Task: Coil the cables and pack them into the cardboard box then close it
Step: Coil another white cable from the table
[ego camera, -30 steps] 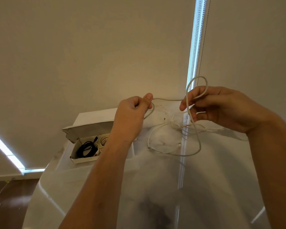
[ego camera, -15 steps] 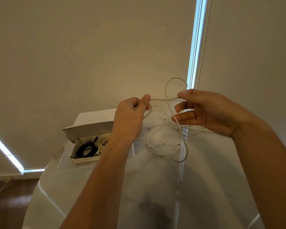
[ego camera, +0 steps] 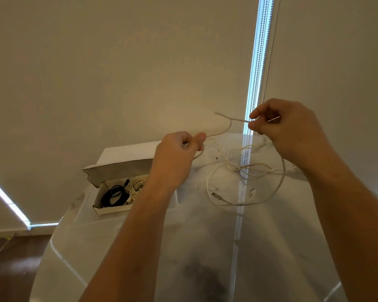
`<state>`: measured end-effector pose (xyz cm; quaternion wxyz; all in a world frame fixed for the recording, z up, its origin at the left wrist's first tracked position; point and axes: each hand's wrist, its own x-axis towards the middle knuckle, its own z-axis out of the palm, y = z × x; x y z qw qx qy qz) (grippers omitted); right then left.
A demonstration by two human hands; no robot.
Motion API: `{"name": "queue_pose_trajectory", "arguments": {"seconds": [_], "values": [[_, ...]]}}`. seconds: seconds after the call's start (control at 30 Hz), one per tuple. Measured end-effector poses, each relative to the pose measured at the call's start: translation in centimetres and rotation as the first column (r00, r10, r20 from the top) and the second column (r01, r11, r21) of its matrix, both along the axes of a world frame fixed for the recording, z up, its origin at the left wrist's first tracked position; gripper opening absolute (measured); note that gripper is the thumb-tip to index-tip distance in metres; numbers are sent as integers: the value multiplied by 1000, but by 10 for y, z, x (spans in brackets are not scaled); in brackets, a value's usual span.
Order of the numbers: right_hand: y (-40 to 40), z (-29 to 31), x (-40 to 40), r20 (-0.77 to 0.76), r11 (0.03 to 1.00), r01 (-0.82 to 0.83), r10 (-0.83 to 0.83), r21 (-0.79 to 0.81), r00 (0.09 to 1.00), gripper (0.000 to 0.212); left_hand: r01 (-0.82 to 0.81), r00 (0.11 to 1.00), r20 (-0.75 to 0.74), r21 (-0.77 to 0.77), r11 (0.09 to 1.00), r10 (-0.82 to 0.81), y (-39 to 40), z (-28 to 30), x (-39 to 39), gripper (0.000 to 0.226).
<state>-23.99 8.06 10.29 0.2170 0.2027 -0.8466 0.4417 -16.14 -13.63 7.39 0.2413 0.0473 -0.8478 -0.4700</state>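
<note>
A long white cable (ego camera: 279,184) hangs in a big loose loop above the table, its plug ends (ego camera: 216,195) lying on the glossy top. My left hand (ego camera: 179,153) pinches one stretch of it between thumb and curled fingers, above the box. Up and to the right, my right hand (ego camera: 286,127) pinches another stretch, which runs taut between both hands. The open white cardboard box (ego camera: 109,209) stands at the left with its lid up; a coiled black cable (ego camera: 115,196) and a coiled white cable (ego camera: 136,186) lie inside.
The glossy white marble-look table (ego camera: 205,247) reflects a bright window strip. A wall with roller blinds and a bead chain (ego camera: 268,62) rises behind it. Dark wooden floor (ego camera: 13,269) shows at the lower left, with a thin wire on it.
The small upright loop near my right hand is gone; my right hand has moved up and right, pulling the cable out straighter. The hanging loop has grown wider. My left hand has stayed put.
</note>
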Motion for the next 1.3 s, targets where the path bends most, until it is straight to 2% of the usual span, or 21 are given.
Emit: {"name": "queue_pose_trajectory", "arguments": {"seconds": [0.07, 0.2, 0.33, 0.43, 0.6, 0.67, 0.73, 0.83, 0.93, 1.07, 1.13, 1.2, 1.3], "values": [[-1, -4, -4, -65, 996, 82, -80, 29, 995, 4, 67, 998, -18, -13, 998, -67, 0, 2, 2, 37], [1, -14, -16, -184, 966, 251, -235, 68, 954, 13, 175, 982, -70, 21, 984, -173, -4, 7, 7, 39], [6, -21, -22, -197, 938, 324, -297, 123, 934, 18, 210, 975, -103, 171, 963, -195, -7, 11, 9, 38], [6, -26, -25, -177, 922, 330, -297, 203, 938, 21, 270, 960, -166, 356, 895, -223, -6, 12, 8, 36], [-1, -33, -28, -61, 923, 212, -203, 321, 977, 22, 398, 917, -288, 636, 661, -276, -1, 17, 9, 35], [-2, -36, -29, 67, 928, 83, -115, 364, 991, 22, 471, 882, -356, 692, 547, -309, -2, 19, 9, 37], [-3, -38, -28, 221, 920, -118, 34, 375, 975, 21, 513, 858, -397, 708, 485, -326, -2, 20, 8, 38], [-10, -40, -24, 279, 870, -272, 165, 410, 946, 18, 493, 869, -361, 690, 530, -338, 2, 18, 7, 37], [-17, -41, -21, 174, 871, -238, 179, 431, 968, 10, 444, 895, -298, 651, 616, -331, 7, 17, 7, 37], [-20, -29, -7, 146, 872, -333, 300, 358, 943, 60, 400, 917, -263, 624, 671, -301, 9, 16, 7, 37], [-22, -21, 3, 178, 849, -422, 384, 319, 906, 68, 381, 925, -258, 638, 669, -280, 9, 16, 7, 36], [-25, -15, 12, 233, 826, -490, 437, 277, 869, 67, 382, 924, -267, 662, 645, -273, 8, 15, 7, 36], [-36, -14, 21, 216, 844, -509, 472, 168, 854, 49, 390, 920, -273, 717, 578, -282, 7, 15, 6, 36]]}}
